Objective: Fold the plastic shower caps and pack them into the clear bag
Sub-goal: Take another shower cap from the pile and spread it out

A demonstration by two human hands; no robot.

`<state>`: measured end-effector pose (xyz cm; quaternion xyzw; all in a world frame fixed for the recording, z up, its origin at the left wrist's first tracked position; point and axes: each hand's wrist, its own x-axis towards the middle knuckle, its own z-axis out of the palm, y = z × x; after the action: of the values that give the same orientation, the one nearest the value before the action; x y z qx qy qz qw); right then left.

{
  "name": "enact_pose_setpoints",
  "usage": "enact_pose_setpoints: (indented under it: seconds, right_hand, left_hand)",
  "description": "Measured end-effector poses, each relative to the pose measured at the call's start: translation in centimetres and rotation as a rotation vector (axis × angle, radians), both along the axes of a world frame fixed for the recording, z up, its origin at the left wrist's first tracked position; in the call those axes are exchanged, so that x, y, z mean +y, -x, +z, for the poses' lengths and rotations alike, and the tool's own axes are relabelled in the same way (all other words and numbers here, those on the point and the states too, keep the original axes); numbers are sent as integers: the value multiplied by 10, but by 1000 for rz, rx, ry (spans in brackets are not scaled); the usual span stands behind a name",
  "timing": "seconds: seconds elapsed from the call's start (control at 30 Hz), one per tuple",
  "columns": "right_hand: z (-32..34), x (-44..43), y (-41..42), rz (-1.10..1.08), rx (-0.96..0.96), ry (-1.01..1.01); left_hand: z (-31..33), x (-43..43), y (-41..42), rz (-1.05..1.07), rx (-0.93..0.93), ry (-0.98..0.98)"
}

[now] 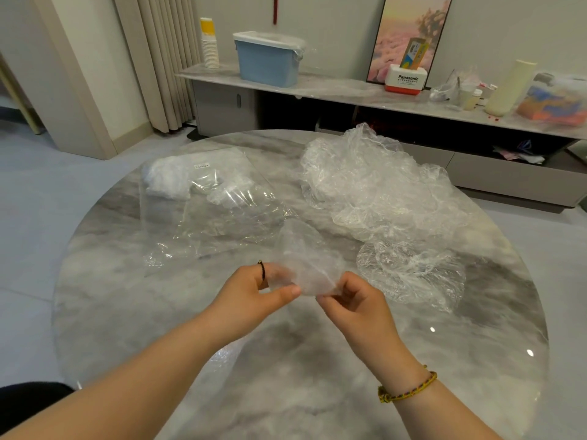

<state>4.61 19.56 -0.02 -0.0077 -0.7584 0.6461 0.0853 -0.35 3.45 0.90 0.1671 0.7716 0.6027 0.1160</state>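
Your left hand [254, 292] and right hand [355, 301] pinch a folded shower cap [306, 265] between them, just above the marble table [286, 360]. Beyond lie one loose cap [409, 271], the clear bag [206, 201] at left, and the cap pile [374, 182] at right.

So the pale blue plastic tub with the white lid [266, 63] is sitting on a long, low, grey marble-topped sideboard [333, 87]. Just left of the tub, a tall stack of white paper cups with a yellow top [209, 42] is standing upright. Off to the tub's right, a red-and-white Panasonic box [404, 80] is sitting in front of a framed pink cloud painting [409, 27]. A round grey marble table [127, 312] is filling the space in front of the tub.
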Motion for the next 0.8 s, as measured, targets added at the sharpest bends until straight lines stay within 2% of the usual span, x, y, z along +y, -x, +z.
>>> enact_pose_setpoints:
  seconds: [0.1,0.2,0.33,0.47,0.53,0.63,0.7,0.77,0.8]
  right_hand:
    - [-14,4,-3,62,-9,-223]
    - [-26,5,-4,217,-99,-491]
    - [-27,0,-7,308,-220,-687]
    - [-22,2,-4,207,-337,-587]
    - [-18,3,-3,155,-431,-468]
    - [-14,1,-2,59,-567,-255]
    - [-14,0,-2,8,-624,-155]
    - [-16,-1,-2,-13,-652,-96]
    - [-17,-1,-2,-14,-658,-86]
  left_hand:
    - [-3,-7,0,-92,64,198]
    - [-22,-17,-3,-205,52,467]
    - [-40,-24,-1,-274,14,546]
    - [-40,-19,4,-243,-49,514]
    - [-39,-16,5,-218,-149,396]
    - [-39,-9,0,-107,-165,325]
    - [-40,-2,-5,62,-15,384]
    - [-40,0,-8,210,395,538]
    - [-43,1,-8,210,601,555]
